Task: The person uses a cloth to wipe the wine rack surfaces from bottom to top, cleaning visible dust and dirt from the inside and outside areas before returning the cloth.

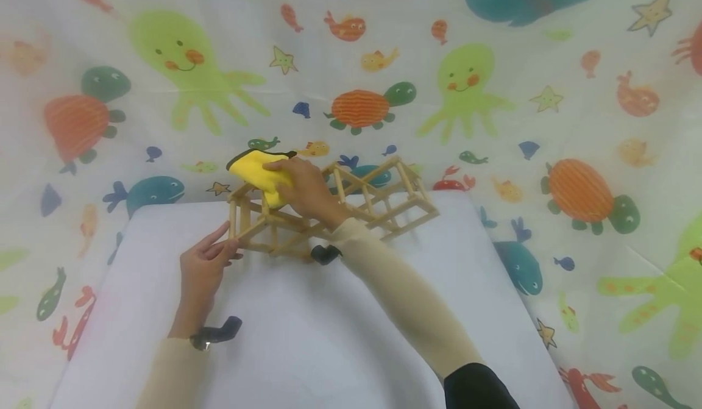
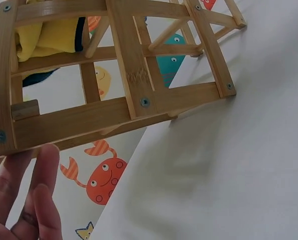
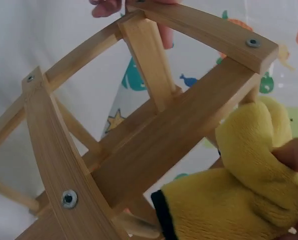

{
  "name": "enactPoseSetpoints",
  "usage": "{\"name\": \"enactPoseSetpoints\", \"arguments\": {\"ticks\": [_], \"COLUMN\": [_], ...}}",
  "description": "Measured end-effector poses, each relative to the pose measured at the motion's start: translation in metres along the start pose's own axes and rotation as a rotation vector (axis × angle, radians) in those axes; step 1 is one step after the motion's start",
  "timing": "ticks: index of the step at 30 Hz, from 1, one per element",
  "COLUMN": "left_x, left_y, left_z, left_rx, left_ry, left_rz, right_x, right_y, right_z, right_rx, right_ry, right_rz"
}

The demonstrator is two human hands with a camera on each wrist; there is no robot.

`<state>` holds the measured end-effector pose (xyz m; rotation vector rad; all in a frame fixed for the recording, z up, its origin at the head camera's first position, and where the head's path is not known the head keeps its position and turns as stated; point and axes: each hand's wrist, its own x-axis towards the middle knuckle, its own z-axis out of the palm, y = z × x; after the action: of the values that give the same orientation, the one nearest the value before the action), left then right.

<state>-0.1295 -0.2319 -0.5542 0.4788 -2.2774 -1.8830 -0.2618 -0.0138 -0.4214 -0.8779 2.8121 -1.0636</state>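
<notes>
A long wooden rack (image 1: 233, 217) of slats, dowels and screws is tilted over the table's far side. My left hand (image 1: 203, 269) grips its left end, with thumb and fingers at the lower corner. In the left wrist view, fingers (image 2: 46, 200) curl under the bottom slat (image 2: 73, 122). My right hand (image 1: 307, 189) holds a bunched yellow cloth (image 1: 260, 168) with dark trim against the rack's upper left part. Close up in the right wrist view, the cloth (image 3: 214, 200) lies along the edge of a wide slat (image 3: 174, 135). The palm side of the right hand is mostly hidden.
The rack stands on or just above a white table (image 1: 307, 348), near its far edge. Right behind hangs a pale curtain (image 1: 329, 61) printed with sea animals. Both wrists carry dark straps with small camera mounts (image 1: 225, 330). The right forearm (image 1: 406, 299) crosses the table's middle.
</notes>
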Motion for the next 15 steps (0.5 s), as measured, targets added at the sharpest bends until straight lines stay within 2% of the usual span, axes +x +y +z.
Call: {"name": "enactPoseSetpoints", "arguments": {"ticks": [4, 7, 9, 11, 15], "left_x": [-0.002, -0.004, -0.005, -0.004, -0.003], "left_y": [-0.002, -0.003, -0.003, -0.002, -0.001], "left_z": [-0.003, -0.003, -0.003, -0.002, 0.000], "left_rx": [0.082, 0.111, 0.120, 0.114, 0.090], "left_ry": [0.022, 0.031, 0.031, 0.028, 0.022], "left_rz": [-0.013, -0.019, -0.017, -0.012, -0.008], "right_x": [-0.001, -0.005, -0.009, -0.011, -0.011], "right_y": [0.007, 0.009, 0.010, 0.010, 0.012], "right_z": [-0.003, -0.013, -0.021, -0.026, -0.026], "right_rx": [0.104, 0.166, 0.202, 0.226, 0.182], "right_ry": [-0.104, -0.239, -0.277, -0.224, 0.048], "right_rz": [-0.030, -0.062, -0.064, -0.048, 0.029]}}
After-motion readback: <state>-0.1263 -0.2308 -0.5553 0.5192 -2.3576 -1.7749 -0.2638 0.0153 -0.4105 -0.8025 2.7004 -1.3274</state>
